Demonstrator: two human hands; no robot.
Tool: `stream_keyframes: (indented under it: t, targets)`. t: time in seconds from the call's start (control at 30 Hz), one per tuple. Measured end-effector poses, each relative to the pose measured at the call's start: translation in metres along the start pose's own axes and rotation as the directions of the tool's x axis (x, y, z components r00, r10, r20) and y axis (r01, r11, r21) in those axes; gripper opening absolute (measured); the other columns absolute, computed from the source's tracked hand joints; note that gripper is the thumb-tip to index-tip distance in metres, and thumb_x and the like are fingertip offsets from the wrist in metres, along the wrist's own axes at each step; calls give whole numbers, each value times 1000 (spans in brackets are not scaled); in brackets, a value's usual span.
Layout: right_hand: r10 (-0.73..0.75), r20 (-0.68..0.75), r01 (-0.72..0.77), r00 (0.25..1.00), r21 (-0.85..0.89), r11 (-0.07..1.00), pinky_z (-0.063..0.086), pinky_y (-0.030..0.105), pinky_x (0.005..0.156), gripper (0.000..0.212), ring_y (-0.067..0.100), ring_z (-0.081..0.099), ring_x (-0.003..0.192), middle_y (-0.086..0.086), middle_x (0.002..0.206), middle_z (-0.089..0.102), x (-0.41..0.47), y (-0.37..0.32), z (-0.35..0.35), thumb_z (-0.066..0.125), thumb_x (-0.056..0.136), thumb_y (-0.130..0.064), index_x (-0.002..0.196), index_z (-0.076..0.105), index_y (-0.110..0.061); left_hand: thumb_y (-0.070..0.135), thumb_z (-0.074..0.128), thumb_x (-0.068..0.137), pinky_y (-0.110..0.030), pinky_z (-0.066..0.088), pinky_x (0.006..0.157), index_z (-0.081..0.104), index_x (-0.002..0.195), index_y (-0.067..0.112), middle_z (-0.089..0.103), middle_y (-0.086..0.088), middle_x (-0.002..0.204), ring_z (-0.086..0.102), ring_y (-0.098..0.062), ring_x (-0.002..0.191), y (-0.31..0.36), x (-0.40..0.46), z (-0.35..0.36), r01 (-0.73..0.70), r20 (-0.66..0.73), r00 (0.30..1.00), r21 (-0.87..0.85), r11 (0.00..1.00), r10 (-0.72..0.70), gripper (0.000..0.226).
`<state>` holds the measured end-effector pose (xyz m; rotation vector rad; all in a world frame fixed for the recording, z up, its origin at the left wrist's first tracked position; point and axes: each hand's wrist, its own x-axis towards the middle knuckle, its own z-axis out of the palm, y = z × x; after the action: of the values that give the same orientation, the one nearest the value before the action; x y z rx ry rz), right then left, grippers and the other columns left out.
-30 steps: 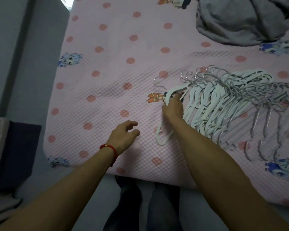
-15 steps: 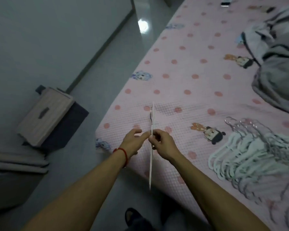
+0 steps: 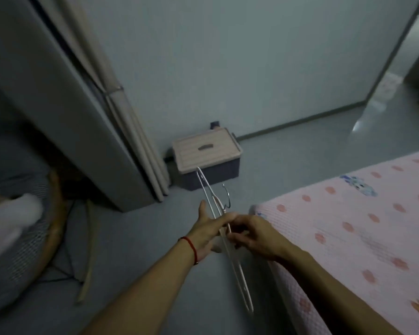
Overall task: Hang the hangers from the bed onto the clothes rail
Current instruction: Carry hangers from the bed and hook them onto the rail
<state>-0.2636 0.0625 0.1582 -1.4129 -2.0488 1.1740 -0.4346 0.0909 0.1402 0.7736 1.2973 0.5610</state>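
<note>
While the right hand (image 3: 254,234) curls its fingers (image 3: 237,238) round the middle of a white hanger (image 3: 237,274), the left hand (image 3: 207,232) lies flat against the other side, its fingers (image 3: 224,217) straight and touching the hanger rather than wrapped round it. A red string (image 3: 191,245) circles the left wrist. Seen nearly edge-on, the hanger runs from close to the box (image 3: 207,157) down toward the bottom of the view, held in the air over the floor (image 3: 300,165), just left of the bed (image 3: 363,226). Its metal hook (image 3: 226,195) sticks up and curves right, just above the 2 hands. Pink with darker dots, the bed fills the lower right. Beyond the hanger's far end the box, dark with a pale ribbed lid, stands against the wall (image 3: 228,56). A tall grey panel (image 3: 58,105) leans across the left, and a blurred chair (image 3: 22,238) with wooden legs sits at the far left. No rail can be made out.
</note>
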Motion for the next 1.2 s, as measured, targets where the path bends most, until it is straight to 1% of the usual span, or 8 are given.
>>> stream_keyframes:
  t: [0.2, 0.3, 0.57, 0.73, 0.83, 0.97, 1.1, 1.2]
  targets:
    - [-359, -90, 324, 929, -270, 907, 60, 25, 81, 56, 7, 65, 97, -7, 124, 60, 66, -137, 41, 72, 91, -41, 141, 53, -25, 52, 95, 50, -65, 53, 88, 0, 151, 57, 53, -4, 140, 53, -36, 124, -2, -67, -152, -142, -132, 984, -167, 976, 121, 139]
    - [-512, 65, 504, 857, -312, 805, 57, 20, 86, 80, 1, 59, 104, -12, 136, 53, 96, -200, 72, 72, 87, -51, 155, 34, -32, 56, 93, 54, -69, 53, 86, 9, 149, 60, 42, -4, 150, 49, -40, 127, -5, -95, -205, -222, -171, 966, -168, 961, 193, 127]
    - [-715, 263, 762, 648, -203, 615, 58, 25, 87, 64, 11, 68, 104, 1, 132, 66, 153, -280, 135, 71, 94, -32, 152, 45, -23, 60, 91, 57, -66, 55, 84, 11, 150, 59, 42, -4, 153, 48, -42, 131, -21, -148, -280, -258, -404, 903, -238, 937, 146, 123]
    - [-750, 359, 815, 555, -55, 577, 56, 22, 89, 73, -4, 57, 102, -5, 135, 63, 179, -312, 165, 73, 93, -35, 156, 39, -23, 59, 93, 54, -65, 55, 83, 23, 149, 57, 50, -4, 146, 55, -34, 120, -29, -176, -308, -293, -515, 851, -309, 905, 99, 118]
    - [-703, 400, 733, 588, 105, 672, 55, 16, 86, 81, -5, 59, 106, -17, 134, 56, 195, -319, 184, 70, 91, -48, 158, 30, -28, 66, 90, 53, -52, 59, 72, 25, 148, 57, 52, -9, 144, 61, -25, 106, -33, -195, -323, -319, -569, 820, -372, 872, 57, 115]
    - [-513, 583, 489, 630, 215, 845, 50, 6, 83, 36, -17, 61, 94, -12, 117, 65, 196, -313, 224, 57, 101, -40, 136, 54, -30, 68, 85, 54, -51, 59, 70, 45, 144, 39, 68, -7, 127, 67, -28, 106, -40, -228, -346, -403, -702, 706, -510, 760, -96, 102]
    - [-222, 837, 126, 500, 184, 975, 61, 30, 87, 43, 6, 67, 106, -14, 122, 68, 180, -322, 277, 45, 99, -61, 130, 60, -37, 70, 78, 59, -69, 51, 88, 57, 129, 28, 60, -15, 129, 62, -40, 113, -40, -273, -376, -536, -799, 563, -548, 641, -213, 85]
    - [-198, 874, -43, 443, 242, 969, 62, 33, 76, 31, 11, 73, 93, -9, 106, 77, 172, -357, 305, 43, 104, -51, 112, 69, -36, 70, 86, 54, -71, 53, 77, 46, 137, 27, 59, -13, 128, 64, -41, 106, -40, -309, -411, -612, -853, 437, -514, 601, -284, 101]
